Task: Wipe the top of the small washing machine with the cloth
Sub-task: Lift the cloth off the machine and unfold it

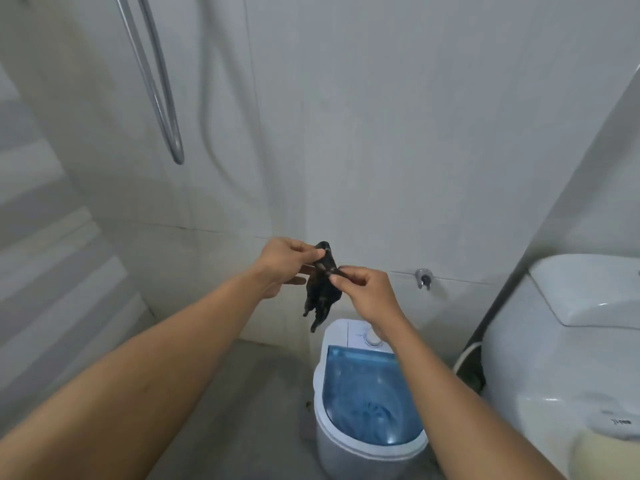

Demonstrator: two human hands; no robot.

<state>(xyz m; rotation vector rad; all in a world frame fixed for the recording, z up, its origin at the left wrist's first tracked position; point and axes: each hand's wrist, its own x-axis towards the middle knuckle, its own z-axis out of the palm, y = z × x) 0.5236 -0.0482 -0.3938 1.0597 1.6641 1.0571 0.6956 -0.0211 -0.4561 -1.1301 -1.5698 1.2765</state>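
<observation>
Over on the left wall a looped metal shower hose [162, 98] hangs down against the pale tiles. Further in, both bare arms reach out in front of the person, well above the floor. The left hand [284, 261] has its thumb and fingers [304, 252] pinched on the upper end of a dark cloth [322, 289], while its lower fingers stay loosely spread behind the fabric. The cloth is bunched and crumpled, hanging down between the two hands with its ragged ends dangling free in the air. Just to the right of it, the right hand [367, 292] nips a fold of the same cloth between thumb and forefinger, the other fingers curled in toward the palm.

Below the hands, apart from the cloth, stands the small washing machine [363, 393] on the grey floor [242, 393], white-bodied with a translucent blue lid [367, 389] closed on top and a round white dial [372, 337] on the panel behind it. On the wall behind it sits a small chrome tap fitting [424, 277]. At the far right is a white toilet [571, 341], its cistern close to the machine.
</observation>
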